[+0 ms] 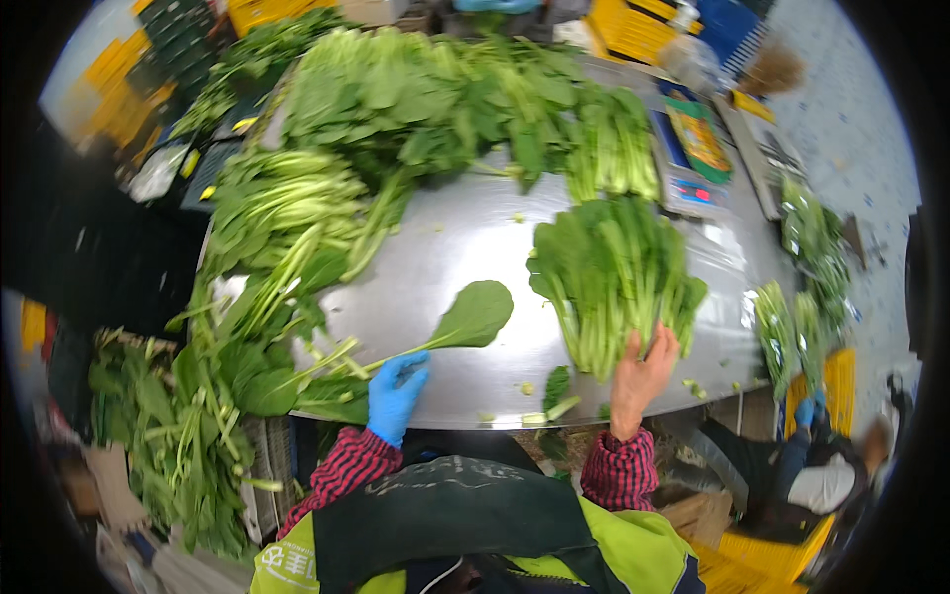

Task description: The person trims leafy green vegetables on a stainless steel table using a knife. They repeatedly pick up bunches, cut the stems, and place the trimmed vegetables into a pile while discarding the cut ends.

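Observation:
My left hand, in a blue glove, is at the table's near edge. Its fingers are closed around the thin stalk of a single green leaf, whose blade points right. Bare, my right hand touches the lower stems of a spread bunch of leafy greens. The thumb and fingers of that hand are apart, and its fingertips lie over the stalks at the bunch's right side. Loose leaves and cut stalks lie beside my left hand. A small leaf and stem scraps are between the hands.
Piled greens line the far and left sides of the metal table. A digital scale with a green packet stands far right. Bagged greens lie at the right edge. Another person is at lower right, near yellow crates.

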`<state>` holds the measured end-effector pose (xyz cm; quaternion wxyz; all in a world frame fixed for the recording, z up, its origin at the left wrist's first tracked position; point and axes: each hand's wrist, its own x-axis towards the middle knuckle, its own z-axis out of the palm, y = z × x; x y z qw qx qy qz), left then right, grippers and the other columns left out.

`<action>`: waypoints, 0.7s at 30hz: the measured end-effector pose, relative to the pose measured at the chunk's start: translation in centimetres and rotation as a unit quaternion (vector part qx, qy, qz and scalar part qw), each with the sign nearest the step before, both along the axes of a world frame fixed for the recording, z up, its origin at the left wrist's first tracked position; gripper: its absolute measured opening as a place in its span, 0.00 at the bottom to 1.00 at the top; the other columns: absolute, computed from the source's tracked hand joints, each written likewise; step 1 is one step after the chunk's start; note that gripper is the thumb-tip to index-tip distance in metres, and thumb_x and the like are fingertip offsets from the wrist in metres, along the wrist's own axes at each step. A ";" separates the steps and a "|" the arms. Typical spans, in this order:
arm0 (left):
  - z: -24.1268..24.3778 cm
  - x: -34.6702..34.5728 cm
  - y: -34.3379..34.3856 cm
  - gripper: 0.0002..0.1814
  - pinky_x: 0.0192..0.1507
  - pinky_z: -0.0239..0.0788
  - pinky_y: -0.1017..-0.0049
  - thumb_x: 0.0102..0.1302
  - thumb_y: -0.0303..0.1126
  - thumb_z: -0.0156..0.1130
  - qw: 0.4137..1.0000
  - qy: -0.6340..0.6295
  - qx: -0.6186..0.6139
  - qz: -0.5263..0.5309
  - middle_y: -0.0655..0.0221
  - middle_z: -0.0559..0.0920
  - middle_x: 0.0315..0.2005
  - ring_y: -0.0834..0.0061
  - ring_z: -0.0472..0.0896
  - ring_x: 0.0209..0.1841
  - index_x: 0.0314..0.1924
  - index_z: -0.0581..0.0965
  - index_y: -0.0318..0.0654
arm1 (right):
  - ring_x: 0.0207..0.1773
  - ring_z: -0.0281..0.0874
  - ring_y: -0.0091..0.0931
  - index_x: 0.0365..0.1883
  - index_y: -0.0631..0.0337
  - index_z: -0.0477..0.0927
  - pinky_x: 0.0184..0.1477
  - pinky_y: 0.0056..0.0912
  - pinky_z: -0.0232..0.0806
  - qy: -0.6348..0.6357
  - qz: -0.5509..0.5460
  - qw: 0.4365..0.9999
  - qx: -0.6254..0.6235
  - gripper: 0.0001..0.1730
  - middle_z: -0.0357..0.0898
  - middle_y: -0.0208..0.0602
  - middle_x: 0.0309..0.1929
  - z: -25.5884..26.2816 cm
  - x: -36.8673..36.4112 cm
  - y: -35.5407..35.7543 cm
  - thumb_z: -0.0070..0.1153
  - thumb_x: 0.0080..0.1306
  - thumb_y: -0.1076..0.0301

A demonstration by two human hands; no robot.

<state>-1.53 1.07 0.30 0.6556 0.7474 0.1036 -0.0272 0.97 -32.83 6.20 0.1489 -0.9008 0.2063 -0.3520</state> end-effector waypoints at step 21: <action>1.1 -2.9 13.2 0.18 0.54 0.72 0.77 0.66 0.30 0.64 0.992 0.026 -0.114 0.035 0.67 0.84 0.46 0.77 0.81 0.45 0.56 0.79 0.39 | 0.37 0.79 0.46 0.41 0.58 0.79 0.38 0.49 0.69 0.184 0.633 0.736 -0.153 0.10 0.75 0.43 0.40 -3.1 23.5 39.6 0.59 0.60 0.68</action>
